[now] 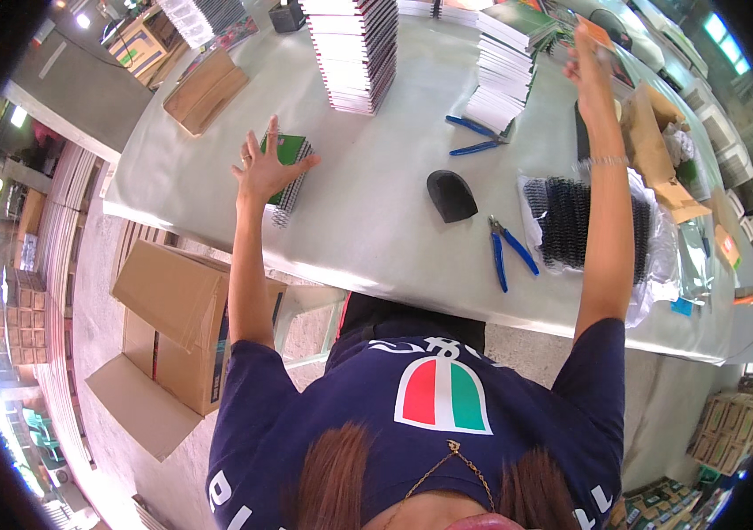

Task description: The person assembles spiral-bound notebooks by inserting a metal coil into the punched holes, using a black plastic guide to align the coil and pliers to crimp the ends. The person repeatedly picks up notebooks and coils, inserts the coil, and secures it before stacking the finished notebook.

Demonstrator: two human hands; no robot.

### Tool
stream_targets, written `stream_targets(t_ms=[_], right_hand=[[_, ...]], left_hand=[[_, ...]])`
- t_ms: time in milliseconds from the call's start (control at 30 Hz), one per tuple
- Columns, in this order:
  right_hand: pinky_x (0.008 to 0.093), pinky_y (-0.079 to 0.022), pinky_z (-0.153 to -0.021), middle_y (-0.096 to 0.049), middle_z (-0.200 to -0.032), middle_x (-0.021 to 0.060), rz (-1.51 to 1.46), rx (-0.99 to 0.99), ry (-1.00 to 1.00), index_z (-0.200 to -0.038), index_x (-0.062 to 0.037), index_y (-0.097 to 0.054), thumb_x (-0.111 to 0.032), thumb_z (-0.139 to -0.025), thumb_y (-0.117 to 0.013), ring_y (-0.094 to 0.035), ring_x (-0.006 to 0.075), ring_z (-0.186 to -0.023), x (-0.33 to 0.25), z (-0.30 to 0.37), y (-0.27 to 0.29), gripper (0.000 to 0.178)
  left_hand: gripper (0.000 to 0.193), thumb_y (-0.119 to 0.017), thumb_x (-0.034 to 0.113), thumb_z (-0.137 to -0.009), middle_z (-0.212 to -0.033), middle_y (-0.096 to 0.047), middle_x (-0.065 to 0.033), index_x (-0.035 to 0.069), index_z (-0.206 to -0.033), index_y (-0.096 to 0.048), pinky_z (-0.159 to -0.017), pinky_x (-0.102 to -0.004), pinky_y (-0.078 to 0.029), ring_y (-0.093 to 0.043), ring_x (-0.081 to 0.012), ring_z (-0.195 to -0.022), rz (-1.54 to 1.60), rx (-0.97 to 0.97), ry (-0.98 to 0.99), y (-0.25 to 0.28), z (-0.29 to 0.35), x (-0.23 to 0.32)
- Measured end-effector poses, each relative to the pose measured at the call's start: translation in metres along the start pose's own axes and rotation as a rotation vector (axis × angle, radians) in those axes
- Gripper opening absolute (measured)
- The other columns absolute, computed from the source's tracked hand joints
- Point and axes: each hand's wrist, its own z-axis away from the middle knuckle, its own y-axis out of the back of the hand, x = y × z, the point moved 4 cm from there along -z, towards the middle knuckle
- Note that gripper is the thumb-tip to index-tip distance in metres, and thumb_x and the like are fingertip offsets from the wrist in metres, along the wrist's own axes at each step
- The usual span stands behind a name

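My left hand [263, 170] lies with fingers spread over a small stack of green-covered spiral notebooks [288, 150] on the left of the table. Its wire-bound edge shows below the palm. My right hand [594, 75] reaches to the far right, next to green-covered booklets [518, 19]. An orange piece [595, 34] shows at its fingertips; whether the fingers grip it is unclear. Under my right forearm lie black binding coils [562, 221] on white plastic. Blue-handled pliers [510, 252] rest to their left, beside a black rounded block [451, 196].
A tall stack of spiral notebooks [350, 57] stands at the far middle. Loose page stacks [495, 79] lean to its right, with another blue-handled pair of pliers [475, 134] in front. A brown cardboard piece [206, 91] lies far left. An open carton [173, 327] stands below the table's left edge.
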Motion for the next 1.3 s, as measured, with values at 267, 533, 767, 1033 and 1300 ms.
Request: stream_targets(t_ms=[267,533,767,1033,1300], right_hand=[[0.025,-0.05,-0.064,-0.058,-0.085,-0.0004,0.135,-0.104,-0.04,-0.128,0.0026,-0.051,-0.04,-0.082,-0.08,-0.054,0.0085,-0.071,0.014,-0.027,-0.046,0.069],[0.0271,-0.052,-0.063,-0.068,-0.098,0.0098,0.043,0.055,0.114,-0.147,-0.0006,-0.039,-0.01,-0.087,-0.075,-0.063,0.0137,-0.072,-0.019,-0.005,-0.014,0.071],[0.0298,-0.051,-0.073,-0.065,-0.098,0.0064,0.528,-0.057,0.386,-0.147,-0.0103,-0.045,-0.003,-0.085,-0.072,-0.062,0.0144,-0.082,-0.085,0.096,-0.009,0.068],[0.0365,-0.048,-0.092,-0.07,-0.106,0.0074,0.529,-0.403,0.408,-0.133,-0.0161,-0.061,-0.004,-0.085,-0.07,-0.066,0.0209,-0.088,-0.084,0.24,-0.037,0.05],[0.0443,-0.048,-0.087,-0.066,-0.105,0.0188,1.113,0.488,-0.015,-0.117,-0.0043,-0.068,-0.016,-0.085,-0.075,-0.061,0.0384,-0.098,0.008,0.261,0.173,0.035]], left_hand=[[0.089,-0.073,0.048,-0.086,-0.159,-0.023,-0.0237,0.027,-0.158,-0.025,-0.115,-0.0635,-0.024,-0.023,-0.0446,-0.146,0.223,0.398,-0.252,0.051,0.05,0.041],[0.079,-0.08,0.019,-0.083,-0.155,-0.029,-0.0159,0.024,-0.152,-0.041,-0.112,-0.0511,-0.038,-0.035,-0.039,-0.141,0.607,0.333,-0.596,0.067,0.09,0.121],[0.058,-0.078,0.013,-0.083,-0.144,-0.046,-0.0078,0.023,-0.137,-0.059,-0.114,-0.0534,-0.032,-0.043,-0.033,-0.136,0.65,0.526,-0.854,0.125,0.134,0.192],[0.022,-0.07,0.017,-0.088,-0.107,-0.068,0.001,0.016,-0.11,-0.07,-0.118,-0.059,-0.017,-0.061,-0.0201,-0.107,0.234,0.156,-0.891,0.1,0.149,0.201],[0.012,-0.061,0.01,-0.094,-0.101,-0.066,-0.0019,0.011,-0.105,-0.065,-0.119,-0.0585,-0.018,-0.061,-0.0239,-0.103,0.273,-0.014,-0.751,0.035,0.147,0.15]])
